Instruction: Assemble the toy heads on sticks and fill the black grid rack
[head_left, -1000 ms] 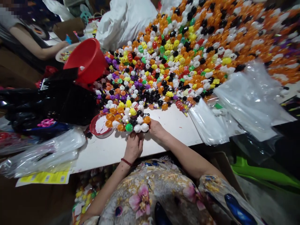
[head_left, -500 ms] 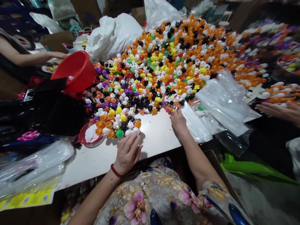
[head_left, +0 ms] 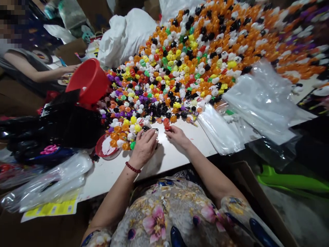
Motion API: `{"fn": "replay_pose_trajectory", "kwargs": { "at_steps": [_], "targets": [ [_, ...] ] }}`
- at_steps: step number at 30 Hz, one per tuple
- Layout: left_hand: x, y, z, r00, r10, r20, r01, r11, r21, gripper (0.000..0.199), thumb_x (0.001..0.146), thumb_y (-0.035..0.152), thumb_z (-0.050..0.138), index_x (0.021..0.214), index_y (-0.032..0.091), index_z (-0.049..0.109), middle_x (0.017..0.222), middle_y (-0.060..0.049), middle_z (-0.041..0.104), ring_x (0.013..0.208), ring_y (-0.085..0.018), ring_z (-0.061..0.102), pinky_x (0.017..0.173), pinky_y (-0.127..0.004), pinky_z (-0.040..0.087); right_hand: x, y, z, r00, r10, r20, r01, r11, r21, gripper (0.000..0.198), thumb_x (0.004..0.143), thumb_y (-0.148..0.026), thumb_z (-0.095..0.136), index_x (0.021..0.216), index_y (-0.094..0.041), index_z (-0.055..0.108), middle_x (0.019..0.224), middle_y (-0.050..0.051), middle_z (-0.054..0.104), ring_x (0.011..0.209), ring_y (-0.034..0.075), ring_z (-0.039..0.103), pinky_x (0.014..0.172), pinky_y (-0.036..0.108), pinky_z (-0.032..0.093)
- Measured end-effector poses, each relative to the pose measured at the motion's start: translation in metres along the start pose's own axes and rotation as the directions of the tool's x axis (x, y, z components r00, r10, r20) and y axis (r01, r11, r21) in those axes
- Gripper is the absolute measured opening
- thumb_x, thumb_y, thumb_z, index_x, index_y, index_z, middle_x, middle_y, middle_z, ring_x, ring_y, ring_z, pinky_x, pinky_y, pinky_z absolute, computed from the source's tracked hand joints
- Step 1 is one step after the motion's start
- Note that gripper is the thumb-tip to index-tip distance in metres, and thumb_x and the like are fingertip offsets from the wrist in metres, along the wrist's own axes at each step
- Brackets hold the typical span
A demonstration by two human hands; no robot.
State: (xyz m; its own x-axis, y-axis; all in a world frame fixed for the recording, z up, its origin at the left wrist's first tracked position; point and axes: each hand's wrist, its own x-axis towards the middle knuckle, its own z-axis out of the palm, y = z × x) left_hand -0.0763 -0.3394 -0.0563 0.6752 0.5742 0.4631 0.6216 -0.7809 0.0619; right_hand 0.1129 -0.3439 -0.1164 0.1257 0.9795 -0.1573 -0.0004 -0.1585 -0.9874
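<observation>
My right hand [head_left: 178, 136] pinches a small red plastic figure [head_left: 166, 124] above the white table. Just left of it, my left hand [head_left: 144, 144], with a dark red bead bracelet on its wrist, lies with fingers stretched over the right edge of a cluster of small plastic figures [head_left: 125, 132]. Orange, white, yellow, black and green heads show in that cluster. A thin dark edge [head_left: 156, 131] sticks out by the left fingertips; what it belongs to is hidden. Behind both hands rises a big heap of similar figures [head_left: 177, 65], some with pumpkin or skull shapes.
Clear plastic bags [head_left: 221, 132] lie right of my right hand. A red basket [head_left: 99, 151] with something white inside sits left of the cluster. Beyond it are a black bag [head_left: 74, 123] and a tilted red tub [head_left: 88, 80]. A co-worker's arm [head_left: 41, 73] reaches toward the tub.
My right hand has moved left from the heap's edge toward my left hand, carrying the red figure. The left hand stays at the cluster. The camera view has shifted somewhat.
</observation>
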Motion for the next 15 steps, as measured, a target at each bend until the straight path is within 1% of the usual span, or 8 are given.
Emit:
{"fn": "replay_pose_trajectory", "kwargs": {
  "at_steps": [1, 2, 3, 5, 7, 8, 12, 15],
  "targets": [
    [-0.001, -0.001, 0.0, 1.0, 0.008, 0.003, -0.008, 1.0, -0.009, 0.027, 0.098, 0.022, 0.043, 0.117, 0.021, 0.062, 0.124, -0.011, 0.068, 0.121, -0.022, 0.059, 0.109, -0.046, 0.038, 0.004, -0.001, 0.01, 0.999, -0.012, 0.032, 0.011, 0.998, 0.055, 0.018, 0.08, -0.037, 0.059, 0.088, -0.021, 0.057, 0.07, -0.003, 0.058, 0.06, 0.012, 0.051, 0.057, 0.024, 0.044],
    [-0.001, -0.002, 0.0, 1.0, 0.009, 0.011, -0.009, 1.0, -0.021, 0.027, 0.098, 0.022, 0.043, 0.119, 0.021, 0.061, 0.125, -0.011, 0.067, 0.122, -0.022, 0.059, 0.111, -0.046, 0.037, 0.008, -0.001, 0.019, 0.998, -0.044, 0.048, 0.041, 0.997, 0.068, 0.017, 0.079, -0.035, 0.059, 0.088, -0.02, 0.057, 0.072, -0.003, 0.059, 0.063, 0.012, 0.052, 0.06, 0.024, 0.045],
    [-0.001, -0.003, 0.0, 1.0, 0.007, 0.023, -0.006, 0.999, -0.031, 0.028, 0.098, 0.022, 0.043, 0.121, 0.021, 0.061, 0.126, -0.011, 0.067, 0.123, -0.022, 0.059, 0.111, -0.046, 0.036, 0.011, -0.002, 0.025, 0.995, -0.081, 0.052, 0.079, 0.996, 0.04, 0.016, 0.079, -0.033, 0.06, 0.088, -0.02, 0.058, 0.075, -0.003, 0.061, 0.066, 0.012, 0.053, 0.063, 0.024, 0.045],
    [-0.001, -0.004, 0.0, 0.999, -0.004, 0.047, 0.006, 0.999, -0.045, 0.031, 0.098, 0.023, 0.043, 0.124, 0.022, 0.059, 0.127, -0.011, 0.066, 0.124, -0.022, 0.058, 0.112, -0.046, 0.036, 0.018, -0.002, 0.031, 0.988, -0.139, 0.071, 0.148, 0.979, -0.139, 0.013, 0.081, -0.029, 0.059, 0.09, -0.019, 0.058, 0.082, -0.001, 0.065, 0.072, 0.014, 0.055, 0.068, 0.025, 0.045],
    [-0.002, -0.004, 0.001, 0.998, -0.009, 0.055, 0.012, 0.999, -0.047, 0.032, 0.098, 0.023, 0.043, 0.127, 0.022, 0.058, 0.128, -0.011, 0.066, 0.124, -0.022, 0.058, 0.113, -0.046, 0.035, 0.022, -0.002, 0.031, 0.981, -0.16, 0.107, 0.187, 0.923, -0.336, 0.01, 0.083, -0.024, 0.056, 0.091, -0.019, 0.059, 0.084, 0.001, 0.067, 0.075, 0.015, 0.056, 0.07, 0.026, 0.044],
    [-0.002, -0.004, 0.001, 0.999, -0.007, 0.053, 0.01, 0.999, -0.048, 0.033, 0.098, 0.024, 0.043, 0.128, 0.022, 0.057, 0.129, -0.011, 0.066, 0.124, -0.022, 0.058, 0.113, -0.046, 0.035, 0.023, -0.002, 0.03, 0.979, -0.159, 0.124, 0.196, 0.896, -0.398, 0.009, 0.084, -0.022, 0.055, 0.091, -0.019, 0.06, 0.084, 0.002, 0.068, 0.074, 0.016, 0.056, 0.071, 0.027, 0.044],
    [-0.003, -0.005, 0.002, 0.999, 0.003, 0.047, 0.001, 0.997, -0.074, 0.034, 0.098, 0.024, 0.043, 0.13, 0.022, 0.056, 0.129, -0.011, 0.065, 0.125, -0.021, 0.057, 0.114, -0.046, 0.034, 0.026, -0.001, 0.026, 0.975, -0.154, 0.161, 0.212, 0.864, -0.457, 0.012, 0.086, -0.017, 0.052, 0.093, -0.02, 0.061, 0.082, 0.003, 0.069, 0.073, 0.017, 0.057, 0.07, 0.027, 0.043],
    [-0.003, -0.004, 0.003, 0.999, -0.024, 0.041, 0.028, 0.996, -0.087, 0.035, 0.098, 0.025, 0.044, 0.13, 0.023, 0.057, 0.128, -0.011, 0.065, 0.122, -0.022, 0.058, 0.114, -0.047, 0.033, 0.027, -0.002, 0.026, 0.97, -0.156, 0.187, 0.229, 0.849, -0.476, 0.012, 0.086, -0.018, 0.053, 0.093, -0.02, 0.062, 0.082, 0.004, 0.07, 0.072, 0.018, 0.057, 0.069, 0.028, 0.042]
  ]
}}
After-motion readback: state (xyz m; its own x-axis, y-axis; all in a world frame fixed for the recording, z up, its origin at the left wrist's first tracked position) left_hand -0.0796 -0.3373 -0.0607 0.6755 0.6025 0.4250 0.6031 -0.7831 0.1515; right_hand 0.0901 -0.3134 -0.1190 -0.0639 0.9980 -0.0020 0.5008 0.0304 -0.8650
